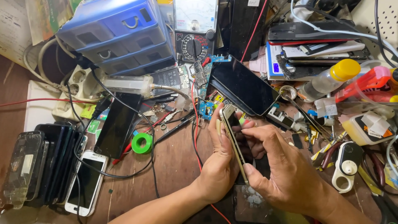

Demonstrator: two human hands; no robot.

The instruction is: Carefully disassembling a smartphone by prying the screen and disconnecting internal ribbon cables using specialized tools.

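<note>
Forearms come up from the bottom edge, both wrists bent inward over the wooden bench [174, 166]. Left hand [217, 166] is cupped behind a gold-edged smartphone [234, 141], palm to its back, fingers wrapped round the far side, so closed on it. Phone stands on edge, tilted, dark screen facing the right hand [286, 170]. Right hand is also shut on the phone: thumb [255, 174] pressed at the lower edge nr the frame, index finger [259, 133] stretched along the top w/ tip on the screen side; other fingers curled behind, can't tell what they touch. Phone sits centre of bench, just below a larger black tablet [244, 85], w/ a green tape roll [142, 143] well off to the left
</note>
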